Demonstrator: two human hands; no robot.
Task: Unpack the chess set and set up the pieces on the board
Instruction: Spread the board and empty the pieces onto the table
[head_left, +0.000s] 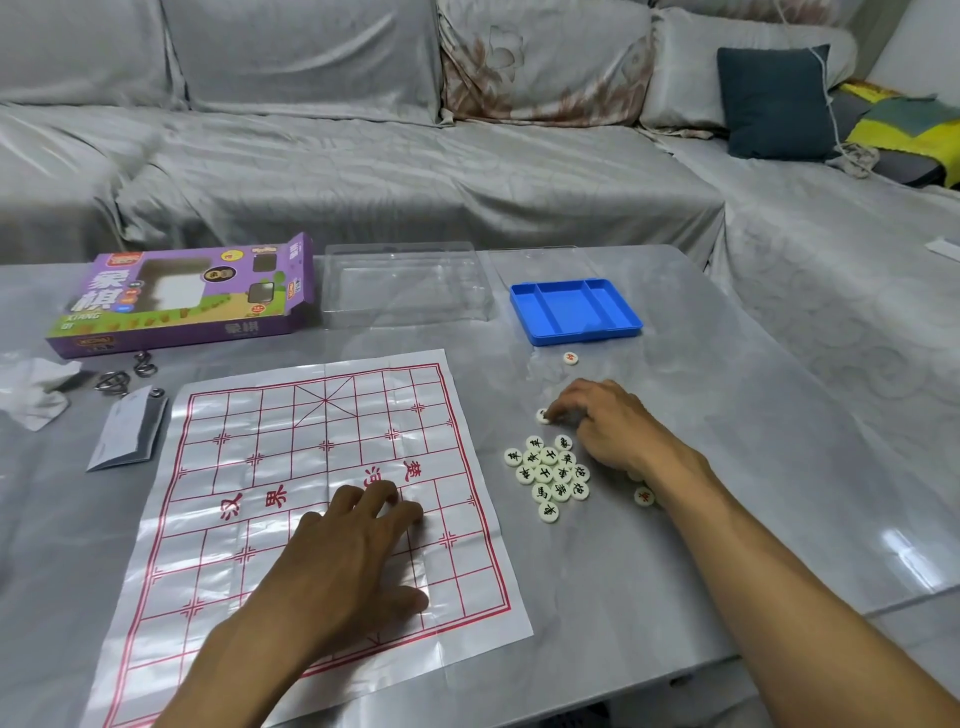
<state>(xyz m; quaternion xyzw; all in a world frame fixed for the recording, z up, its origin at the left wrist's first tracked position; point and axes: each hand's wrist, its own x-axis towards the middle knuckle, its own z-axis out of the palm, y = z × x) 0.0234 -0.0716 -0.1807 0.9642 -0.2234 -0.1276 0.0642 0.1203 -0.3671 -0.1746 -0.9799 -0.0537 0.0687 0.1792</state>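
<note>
The left hand (358, 551) presses flat, fingers spread, on the paper board (311, 499); hold it there so the sheet cannot slide. The right hand (597, 421) pinches one piece (543, 415) just beyond the cluster of pieces (550, 475) beside the board. Lift it cleanly and seat it on a line crossing.

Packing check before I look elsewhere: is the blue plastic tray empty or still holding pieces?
Empty: the blue plastic tray shows only bare compartments.
</note>
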